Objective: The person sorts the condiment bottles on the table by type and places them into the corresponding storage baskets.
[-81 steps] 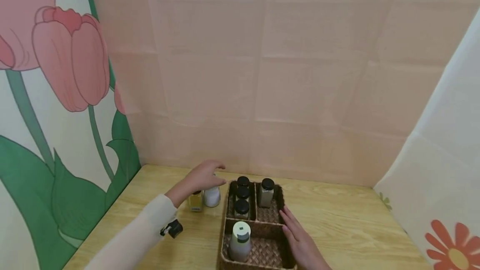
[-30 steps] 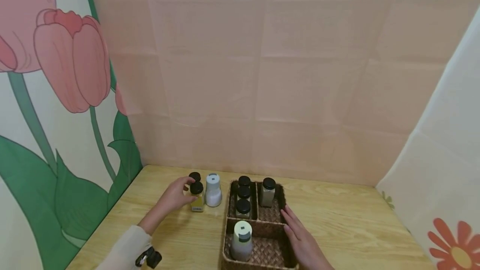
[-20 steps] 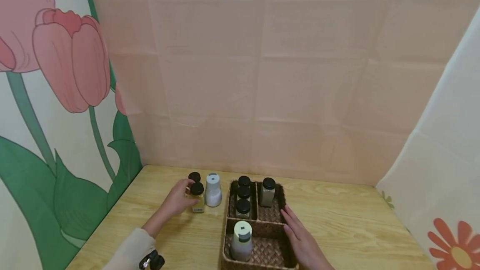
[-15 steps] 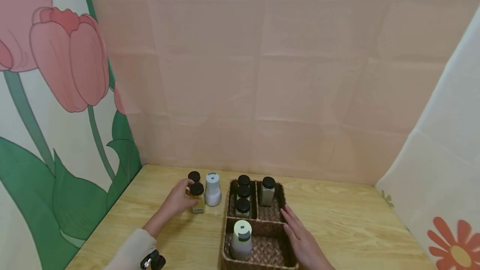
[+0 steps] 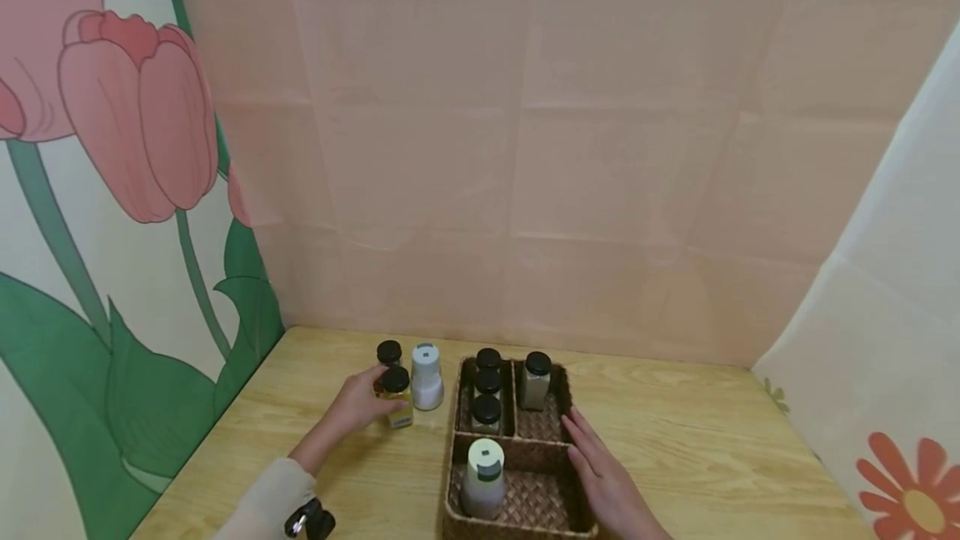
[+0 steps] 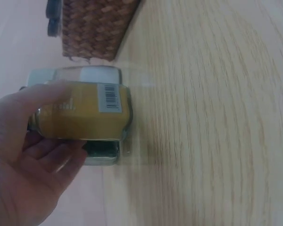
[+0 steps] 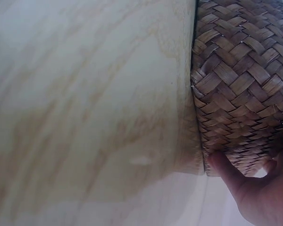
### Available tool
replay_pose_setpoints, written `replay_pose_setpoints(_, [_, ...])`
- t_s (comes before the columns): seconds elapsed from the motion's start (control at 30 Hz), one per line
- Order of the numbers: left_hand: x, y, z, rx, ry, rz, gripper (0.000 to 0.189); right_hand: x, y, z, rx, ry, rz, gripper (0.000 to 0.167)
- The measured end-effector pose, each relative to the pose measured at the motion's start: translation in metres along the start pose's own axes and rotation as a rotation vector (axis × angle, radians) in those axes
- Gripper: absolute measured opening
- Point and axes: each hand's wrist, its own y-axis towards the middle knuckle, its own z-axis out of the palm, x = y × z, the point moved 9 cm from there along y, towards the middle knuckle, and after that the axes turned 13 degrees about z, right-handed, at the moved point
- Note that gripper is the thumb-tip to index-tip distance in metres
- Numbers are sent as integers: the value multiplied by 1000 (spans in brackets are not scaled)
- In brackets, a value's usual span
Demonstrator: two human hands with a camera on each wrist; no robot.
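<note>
the grip of the left hand [image 5: 352, 407], as i observe remotely, is clamped on a squarish, black-lidded glass jar [image 6: 87, 115] with yellow contents, slightly tilted, near a waisted white bottle [image 5: 427, 382] on the wood-grained surface [image 5: 712, 457]. the right hand [image 5: 611, 482], fingers extended, rests against a rectangular, plaited brown basket [image 7: 240, 80].

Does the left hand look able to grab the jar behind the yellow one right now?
Probably not: the left hand grips the yellow jar, which is in front of the rear jar, so it would likely have to let go first.
</note>
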Motion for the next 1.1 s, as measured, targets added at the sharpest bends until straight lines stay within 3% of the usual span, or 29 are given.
replay_pose_setpoints(0.27, [-2, -2, -2, -14, 7, 9, 63, 0, -1, 2, 3, 1, -5, 54])
replay_pose_setpoints(0.57, [-27, 3, -13, -14, 9, 23, 71, 4, -2, -2, -33, 4, -41, 50])
replay_pose_setpoints(0.83, [-41, 8, -18, -4, 6, 27, 72, 3, 0, -2, -15, 7, -32, 52])
replay_pose_setpoints(1.1, [-65, 10, -23, -43, -22, 138, 37, 1, 0, -1, -10, 6, -19, 52])
